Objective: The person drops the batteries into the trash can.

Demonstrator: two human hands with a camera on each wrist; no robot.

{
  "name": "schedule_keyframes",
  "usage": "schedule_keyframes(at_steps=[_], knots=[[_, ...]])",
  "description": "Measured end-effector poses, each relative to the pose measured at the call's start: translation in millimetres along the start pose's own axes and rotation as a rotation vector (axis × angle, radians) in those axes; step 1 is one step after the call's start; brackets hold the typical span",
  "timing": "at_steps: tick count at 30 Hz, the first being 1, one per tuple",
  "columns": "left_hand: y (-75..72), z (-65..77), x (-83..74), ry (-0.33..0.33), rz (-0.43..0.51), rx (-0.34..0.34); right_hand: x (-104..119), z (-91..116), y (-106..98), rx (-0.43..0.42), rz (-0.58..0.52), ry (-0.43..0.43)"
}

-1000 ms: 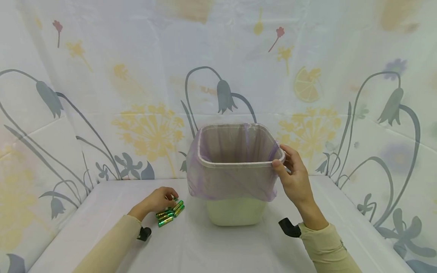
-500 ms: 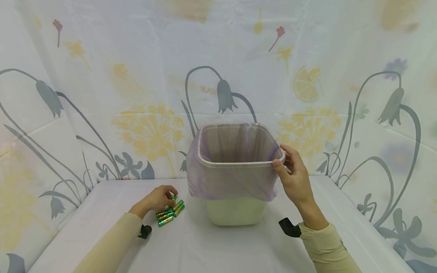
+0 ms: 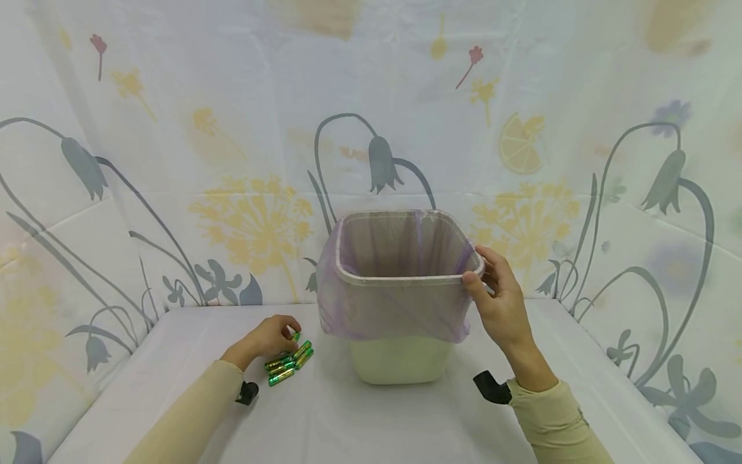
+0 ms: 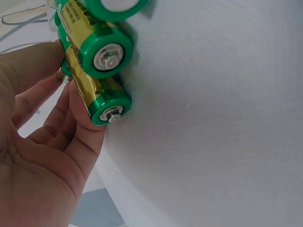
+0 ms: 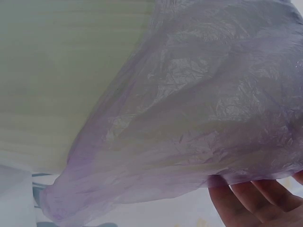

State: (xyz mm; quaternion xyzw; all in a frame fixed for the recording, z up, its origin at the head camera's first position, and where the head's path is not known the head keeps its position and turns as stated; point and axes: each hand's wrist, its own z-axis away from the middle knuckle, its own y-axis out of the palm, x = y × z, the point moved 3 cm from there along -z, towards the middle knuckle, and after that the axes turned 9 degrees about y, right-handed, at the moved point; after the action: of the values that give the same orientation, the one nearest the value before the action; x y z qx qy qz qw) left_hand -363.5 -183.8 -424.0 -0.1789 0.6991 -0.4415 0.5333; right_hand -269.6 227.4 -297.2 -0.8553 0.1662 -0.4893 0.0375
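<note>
My left hand (image 3: pixel 275 336) is over a small group of green-and-gold batteries (image 3: pixel 282 376) on the left of the table. Its thumb and fingers pinch one battery (image 3: pixel 296 336) at the far side of the group. Up close in the left wrist view, two batteries (image 4: pixel 105 54) lie side by side against the fingers, terminal ends toward the camera. My right hand (image 3: pixel 500 303) grips the near right corner of a pale trash bin (image 3: pixel 400 361), thumb in front and fingers round the side. A translucent purple trash bag (image 5: pixel 199 109) lines the bin and hangs over its rim.
A white cloth covers the table (image 3: pixel 348 425). Behind and at both sides hangs a flower-printed curtain (image 3: pixel 232 129). Black wrist mounts (image 3: pixel 491 387) stick out from both sleeves, the right one beside the bin's base.
My left hand has shifted very slightly, with the pinched battery edging a little up and left in the head view. The right hand and the bin have stayed where they were.
</note>
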Motion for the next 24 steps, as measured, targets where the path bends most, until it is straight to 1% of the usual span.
schedule_keyframes(at_steps=[4,10,15,21,24], knots=[[-0.4,0.1,-1.1,-0.004,-0.001,0.003,-0.1,0.0,-0.1,-0.001,0.002,-0.002],[-0.9,0.0,-2.6,0.008,-0.001,-0.005,0.5,-0.3,-0.4,-0.004,0.0,-0.008],[-0.6,-0.9,-0.8,-0.002,-0.001,0.007,-0.2,-0.2,-0.1,-0.004,-0.001,-0.005],[-1.1,-0.6,0.7,0.007,-0.011,0.018,-0.5,0.4,0.0,-0.005,0.004,-0.007],[-1.7,0.1,1.2,-0.007,-0.006,0.018,-0.7,0.2,0.0,-0.004,0.002,-0.003]])
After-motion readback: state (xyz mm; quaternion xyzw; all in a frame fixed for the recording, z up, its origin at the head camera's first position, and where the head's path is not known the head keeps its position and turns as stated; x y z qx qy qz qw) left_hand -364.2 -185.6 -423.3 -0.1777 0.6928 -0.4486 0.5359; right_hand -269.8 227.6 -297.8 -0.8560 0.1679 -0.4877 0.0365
